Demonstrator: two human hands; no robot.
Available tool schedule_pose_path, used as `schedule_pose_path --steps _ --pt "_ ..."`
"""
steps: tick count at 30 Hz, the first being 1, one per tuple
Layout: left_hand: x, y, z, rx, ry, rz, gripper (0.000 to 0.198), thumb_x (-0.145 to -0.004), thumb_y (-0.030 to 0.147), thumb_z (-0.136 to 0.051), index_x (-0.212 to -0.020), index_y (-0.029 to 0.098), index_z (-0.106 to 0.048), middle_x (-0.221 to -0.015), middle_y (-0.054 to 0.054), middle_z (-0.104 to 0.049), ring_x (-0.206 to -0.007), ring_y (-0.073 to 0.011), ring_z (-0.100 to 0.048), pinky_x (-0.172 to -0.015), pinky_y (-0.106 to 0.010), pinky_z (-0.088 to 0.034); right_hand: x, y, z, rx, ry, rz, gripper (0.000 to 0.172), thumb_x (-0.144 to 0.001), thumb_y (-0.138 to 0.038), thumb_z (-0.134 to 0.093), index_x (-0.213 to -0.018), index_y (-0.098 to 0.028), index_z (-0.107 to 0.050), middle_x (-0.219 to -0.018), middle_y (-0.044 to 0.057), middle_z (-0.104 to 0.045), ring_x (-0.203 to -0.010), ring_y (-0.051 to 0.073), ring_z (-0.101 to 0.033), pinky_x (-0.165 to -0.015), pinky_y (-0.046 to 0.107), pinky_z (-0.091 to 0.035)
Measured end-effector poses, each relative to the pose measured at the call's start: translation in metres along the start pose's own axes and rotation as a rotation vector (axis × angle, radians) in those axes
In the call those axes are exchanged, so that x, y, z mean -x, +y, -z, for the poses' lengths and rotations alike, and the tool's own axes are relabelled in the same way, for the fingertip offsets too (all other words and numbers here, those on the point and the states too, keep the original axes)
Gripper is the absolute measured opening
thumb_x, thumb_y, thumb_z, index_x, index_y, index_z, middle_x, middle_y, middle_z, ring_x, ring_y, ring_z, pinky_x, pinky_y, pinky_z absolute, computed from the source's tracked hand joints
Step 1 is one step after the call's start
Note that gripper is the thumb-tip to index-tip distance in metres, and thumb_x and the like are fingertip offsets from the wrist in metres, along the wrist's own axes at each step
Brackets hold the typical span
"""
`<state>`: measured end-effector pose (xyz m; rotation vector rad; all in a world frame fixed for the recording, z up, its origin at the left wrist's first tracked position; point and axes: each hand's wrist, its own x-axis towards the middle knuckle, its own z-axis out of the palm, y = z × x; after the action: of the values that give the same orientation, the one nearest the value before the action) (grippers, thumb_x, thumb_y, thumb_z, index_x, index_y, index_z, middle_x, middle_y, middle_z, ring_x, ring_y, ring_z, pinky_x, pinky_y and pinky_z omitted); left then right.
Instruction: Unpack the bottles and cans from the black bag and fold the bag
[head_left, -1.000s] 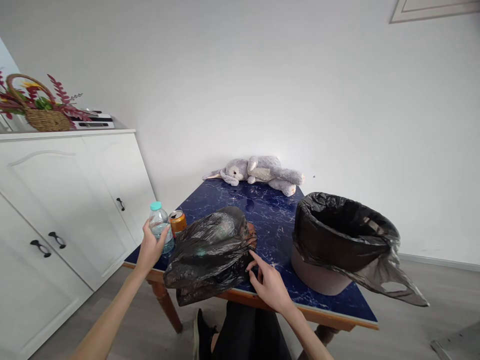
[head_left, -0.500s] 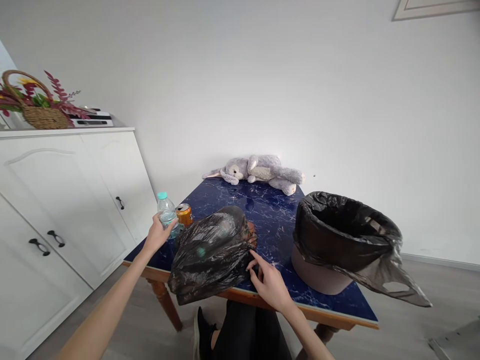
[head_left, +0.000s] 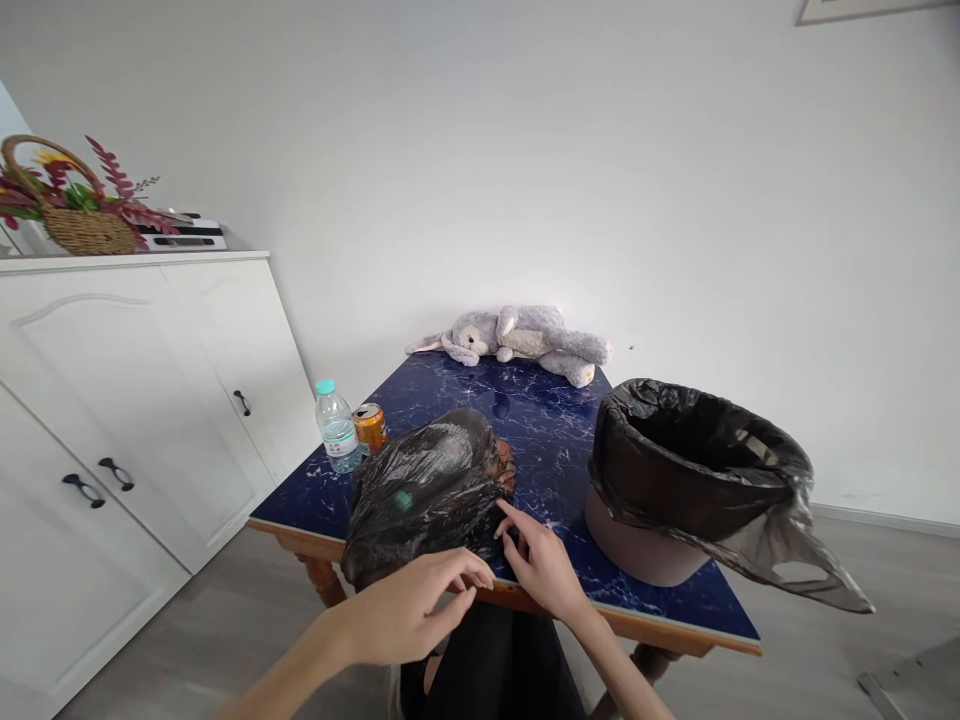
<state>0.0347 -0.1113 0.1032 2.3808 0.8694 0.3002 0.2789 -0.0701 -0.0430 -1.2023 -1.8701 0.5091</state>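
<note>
A filled black plastic bag (head_left: 420, 490) lies at the table's front edge, with a green patch showing through its film. My left hand (head_left: 420, 605) hovers in front of the bag, thumb and fingers apart, nothing held. At the bag's right side is my right hand (head_left: 544, 565), its fingers loosely bent and spread, the tips by the film. A water bottle (head_left: 339, 430) with a teal cap stands upright left of the bag, beside an orange drink can (head_left: 370, 428). Something reddish-brown (head_left: 502, 465) shows at the bag's right edge, too covered to name.
On the right stands a bin (head_left: 637, 545) lined with a black bag, one handle hanging over the blue table (head_left: 555, 440). A plush rabbit (head_left: 517, 335) lies at the back against the wall. White cabinets (head_left: 142, 390) stand left, with a flower basket (head_left: 90, 230) on top.
My left hand has let go of the water bottle, which stays standing on the table, and has moved right to the front of the bag. My right hand has barely moved.
</note>
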Motion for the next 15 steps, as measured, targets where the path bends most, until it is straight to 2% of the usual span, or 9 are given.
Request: schedule_pose_path --steps 2,4,7,11,15 --pt "-0.01 -0.019 -0.014 -0.097 0.025 0.01 0.038 -0.111 0.03 -0.038 -0.14 0.032 -0.062 -0.142 -0.008 -0.068 -0.122 -0.0237 -0.071 -0.094 -0.031 -0.061 -0.001 -0.003 0.002 0.003 -0.007 -0.006 0.054 -0.102 -0.024 -0.046 -0.156 -0.024 -0.051 -0.111 0.006 -0.076 -0.061 0.013 -0.061 -0.067 0.028 -0.054" --pt "-0.021 -0.044 -0.021 -0.283 0.134 0.03 0.041 -0.109 0.025 -0.035 -0.141 0.025 -0.061 -0.149 -0.012 -0.063 -0.134 -0.0272 -0.065 -0.106 -0.039 -0.057 -0.002 -0.006 0.003 0.006 -0.011 -0.014 0.051 -0.102 -0.024 -0.046 -0.152 -0.025 -0.055 -0.11 0.006 -0.075 -0.063 0.014 -0.062 -0.07 0.028 -0.055" --pt "-0.035 -0.072 -0.021 -0.624 0.312 0.131 0.044 -0.105 0.018 -0.037 -0.138 0.013 -0.065 -0.142 -0.022 -0.066 -0.133 -0.0374 -0.063 -0.111 -0.056 -0.051 -0.003 -0.008 0.005 0.015 -0.018 -0.018 0.044 -0.103 -0.024 -0.045 -0.143 -0.024 -0.063 -0.109 0.006 -0.074 -0.066 0.015 -0.063 -0.073 0.029 -0.055" --pt "-0.041 -0.085 -0.011 -0.932 0.556 0.247 0.043 -0.1 0.016 -0.042 -0.129 0.004 -0.071 -0.142 -0.032 -0.061 -0.139 -0.0518 -0.053 -0.116 -0.08 -0.029 -0.003 -0.008 0.005 0.023 -0.032 -0.027 0.04 -0.104 -0.025 -0.044 -0.136 -0.026 -0.069 -0.111 0.006 -0.074 -0.068 0.016 -0.066 -0.071 0.029 -0.053" --pt "-0.041 -0.094 0.004 -0.972 0.656 0.222 0.046 -0.1 0.028 -0.047 -0.132 0.004 -0.07 -0.144 -0.032 -0.061 -0.144 -0.0533 -0.046 -0.12 -0.082 -0.019 -0.004 -0.008 0.005 0.031 -0.037 -0.012 0.039 -0.105 -0.027 -0.044 -0.133 -0.029 -0.071 -0.11 0.005 -0.075 -0.066 0.015 -0.067 -0.067 0.029 -0.053"
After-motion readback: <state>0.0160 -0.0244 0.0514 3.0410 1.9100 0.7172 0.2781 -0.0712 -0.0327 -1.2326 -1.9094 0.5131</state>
